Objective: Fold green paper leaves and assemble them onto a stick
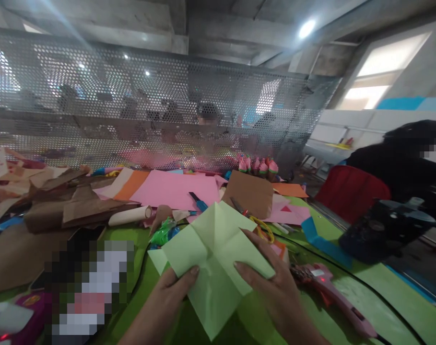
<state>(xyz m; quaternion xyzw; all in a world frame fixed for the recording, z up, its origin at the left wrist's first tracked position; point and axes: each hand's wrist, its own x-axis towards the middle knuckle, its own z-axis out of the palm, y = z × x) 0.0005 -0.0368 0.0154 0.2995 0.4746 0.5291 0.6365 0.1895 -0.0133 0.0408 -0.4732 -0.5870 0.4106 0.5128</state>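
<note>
Between my two hands a piece of light green folded paper (pixel 218 273) is held above the green table, creased down its middle, with flaps spread to both sides and a point toward me. My left hand (pixel 176 287) grips its left flap, thumb on top and fingers hidden beneath. On the right flap, my right hand (pixel 268 275) has its thumb on the face and a finger along the upper edge. Just beyond the paper lie a blue utility knife (pixel 199 201) and scissors with yellow handles (pixel 266 231).
A pink glue gun (pixel 338 297) with a red light lies right, its cord trailing. Pink paper sheets (pixel 178 187), brown paper (pixel 248 194) and a paper roll (pixel 130 216) crowd the back. A perforated metal screen (pixel 149 110) stands behind. A person in black (pixel 401 153) is at right.
</note>
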